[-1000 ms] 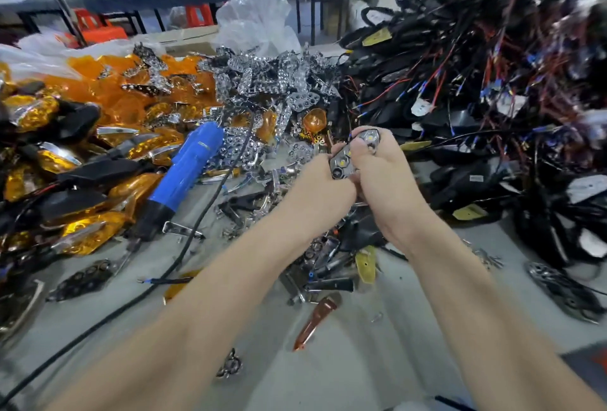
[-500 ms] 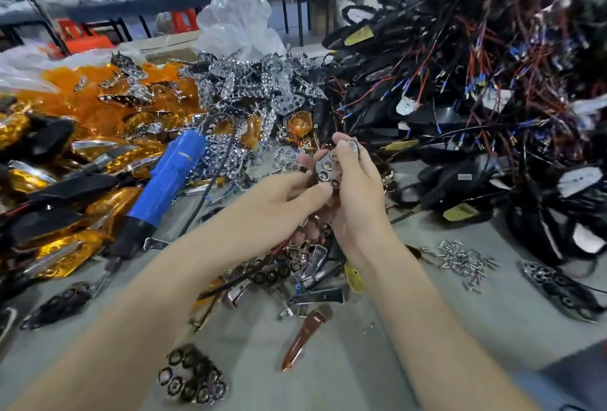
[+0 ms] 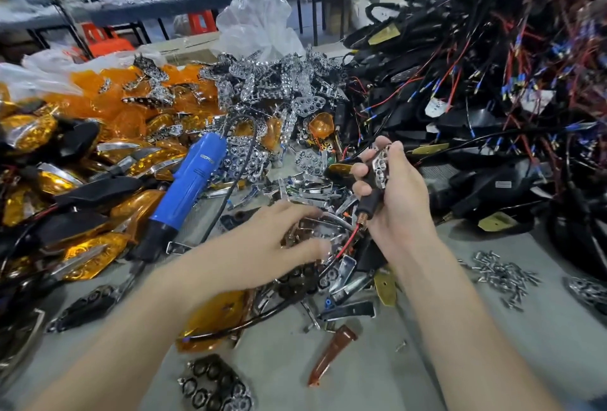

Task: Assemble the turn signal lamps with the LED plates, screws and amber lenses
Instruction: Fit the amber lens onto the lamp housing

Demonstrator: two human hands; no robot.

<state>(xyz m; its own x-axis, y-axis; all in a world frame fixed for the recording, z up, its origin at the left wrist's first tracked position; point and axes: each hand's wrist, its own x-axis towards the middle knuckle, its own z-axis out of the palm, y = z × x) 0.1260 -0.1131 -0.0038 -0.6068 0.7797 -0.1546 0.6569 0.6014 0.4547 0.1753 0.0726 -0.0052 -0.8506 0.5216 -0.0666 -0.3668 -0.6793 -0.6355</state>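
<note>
Lamp point(image 3: 370, 205) with plate point(image 3: 381, 170) seated, gripped by right hand point(image 3: 404, 206); left hand point(image 3: 269, 243) spread, empty. Screws point(image 3: 502, 274) at 4 o'clock, lenses point(image 3: 108, 114) at 10 o'clock, judged not yet fitted.

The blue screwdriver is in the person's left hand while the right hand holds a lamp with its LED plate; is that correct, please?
Not quite. In the head view, the blue screwdriver lies untouched on the table, and the left hand reaches, fingers spread, over the loose chrome parts. The right hand does hold a lamp with its LED plate.
</note>
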